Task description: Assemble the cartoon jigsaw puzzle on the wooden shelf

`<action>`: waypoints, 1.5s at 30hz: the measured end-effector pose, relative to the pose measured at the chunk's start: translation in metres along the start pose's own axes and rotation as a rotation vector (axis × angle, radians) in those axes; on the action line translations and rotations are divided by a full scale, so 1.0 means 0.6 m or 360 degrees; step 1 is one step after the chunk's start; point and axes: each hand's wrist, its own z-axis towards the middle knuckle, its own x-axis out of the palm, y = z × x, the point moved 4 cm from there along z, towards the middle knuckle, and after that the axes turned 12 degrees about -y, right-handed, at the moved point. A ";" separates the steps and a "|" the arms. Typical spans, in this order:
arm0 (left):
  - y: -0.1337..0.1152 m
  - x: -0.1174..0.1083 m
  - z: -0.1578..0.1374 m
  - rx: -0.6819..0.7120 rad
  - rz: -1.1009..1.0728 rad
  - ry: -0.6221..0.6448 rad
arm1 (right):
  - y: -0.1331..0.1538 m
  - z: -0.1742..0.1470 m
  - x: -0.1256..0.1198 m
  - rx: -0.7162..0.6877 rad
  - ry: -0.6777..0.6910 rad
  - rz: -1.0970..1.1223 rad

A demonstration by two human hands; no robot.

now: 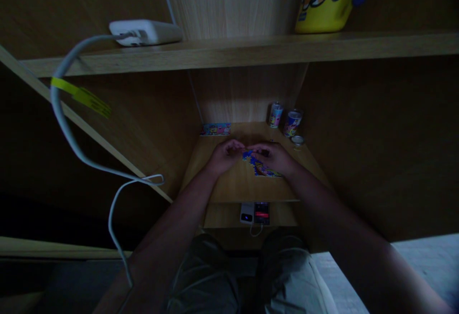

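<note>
A partly assembled jigsaw puzzle, mostly blue with other colours, lies on the wooden desk surface. My left hand is at its upper left corner, thumb and fingers pinched around what looks like a small jigsaw piece. Over the upper part of the puzzle is my right hand, its fingers curled and closed, with the fingertips close to those of the left. Whatever the right fingers grip is too dark and small to make out. The right hand and wrist hide part of the puzzle.
Two printed cans stand at the back right, with a round lid before them. A colourful picture card lies back left. Below are a power bank and a phone. Overhead, a shelf holds a white adapter and yellow mug; a cable hangs left.
</note>
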 end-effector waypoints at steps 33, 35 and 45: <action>0.009 0.003 -0.001 0.0266 0.0461 0.0248 | -0.020 0.004 0.001 -0.0045 0.0091 -0.0233; 0.011 0.004 0.000 0.0265 0.0486 0.0249 | -0.019 0.003 0.003 -0.0061 0.0118 -0.0232; 0.011 0.005 0.000 0.0257 0.0467 0.0257 | -0.017 0.005 0.012 -0.0203 0.0123 -0.0400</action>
